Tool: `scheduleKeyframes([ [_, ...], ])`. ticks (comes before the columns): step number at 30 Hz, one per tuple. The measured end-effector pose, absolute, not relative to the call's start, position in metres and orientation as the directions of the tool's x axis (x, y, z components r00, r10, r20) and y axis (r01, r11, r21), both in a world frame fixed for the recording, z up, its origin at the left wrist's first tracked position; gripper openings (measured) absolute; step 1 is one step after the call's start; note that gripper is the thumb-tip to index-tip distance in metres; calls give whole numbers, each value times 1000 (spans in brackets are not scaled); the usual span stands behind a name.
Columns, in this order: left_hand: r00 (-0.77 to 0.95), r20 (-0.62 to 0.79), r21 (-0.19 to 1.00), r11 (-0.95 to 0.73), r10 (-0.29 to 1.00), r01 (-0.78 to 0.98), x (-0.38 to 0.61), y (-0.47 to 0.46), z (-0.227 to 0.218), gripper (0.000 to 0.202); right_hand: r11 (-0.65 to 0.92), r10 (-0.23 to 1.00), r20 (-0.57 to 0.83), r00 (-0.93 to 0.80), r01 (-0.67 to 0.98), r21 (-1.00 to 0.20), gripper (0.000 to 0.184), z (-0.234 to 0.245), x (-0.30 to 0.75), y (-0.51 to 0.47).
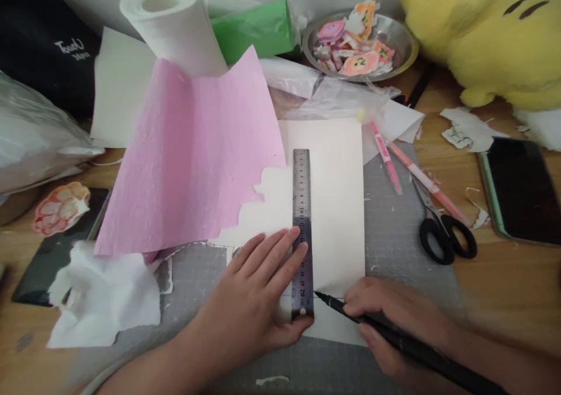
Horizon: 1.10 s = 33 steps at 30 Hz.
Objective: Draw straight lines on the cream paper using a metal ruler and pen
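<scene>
My left hand (pixel 258 290) lies flat with fingers stretched out, pressing a metal ruler (pixel 302 208) down on a white sheet of paper (pixel 337 208). My right hand (pixel 394 319) is closed around a black pen (pixel 421 351); its tip touches the paper at the ruler's right edge, near the lower end. The paper rests on a grey cutting mat (pixel 394 237). A pink sheet (pixel 193 161) overlaps the paper's left side.
Black scissors (pixel 442 231) and pink pens (pixel 385 155) lie right of the paper. A phone (pixel 521 190), a yellow plush toy (pixel 491 33), a metal bowl of stickers (pixel 359 41), a paper roll (pixel 175 21), a green roll (pixel 254 30) and crumpled tissue (pixel 100 295) surround the mat.
</scene>
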<state>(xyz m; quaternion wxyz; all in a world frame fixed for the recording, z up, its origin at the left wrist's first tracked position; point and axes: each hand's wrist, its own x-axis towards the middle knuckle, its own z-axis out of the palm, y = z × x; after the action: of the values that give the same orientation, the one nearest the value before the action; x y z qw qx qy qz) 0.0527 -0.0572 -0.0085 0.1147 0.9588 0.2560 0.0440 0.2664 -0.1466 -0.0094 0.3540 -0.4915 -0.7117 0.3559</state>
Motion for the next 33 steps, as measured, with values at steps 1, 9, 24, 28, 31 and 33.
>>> scheduleKeyframes([
  [1,865,25,242,-842,502,482,53,-57,-8,66,254,953,142,-267,451,-856,29,-9,266,-147],
  [9,865,19,248,-841,501,481,54,-57,-9,66,229,963,131,-234,463,-856,28,-5,264,-146],
  [24,865,13,240,-841,502,485,53,-57,-8,67,222,974,156,-162,567,-793,24,-9,265,-140],
  [28,863,8,244,-838,505,488,53,-57,-8,67,212,977,167,-130,589,-780,26,-13,265,-139],
  [31,863,8,247,-838,504,487,53,-57,-8,66,175,985,131,-116,617,-767,22,-13,265,-138],
  [33,863,9,247,-838,505,487,52,-57,-8,66,167,986,118,-120,620,-766,21,-14,265,-140],
])
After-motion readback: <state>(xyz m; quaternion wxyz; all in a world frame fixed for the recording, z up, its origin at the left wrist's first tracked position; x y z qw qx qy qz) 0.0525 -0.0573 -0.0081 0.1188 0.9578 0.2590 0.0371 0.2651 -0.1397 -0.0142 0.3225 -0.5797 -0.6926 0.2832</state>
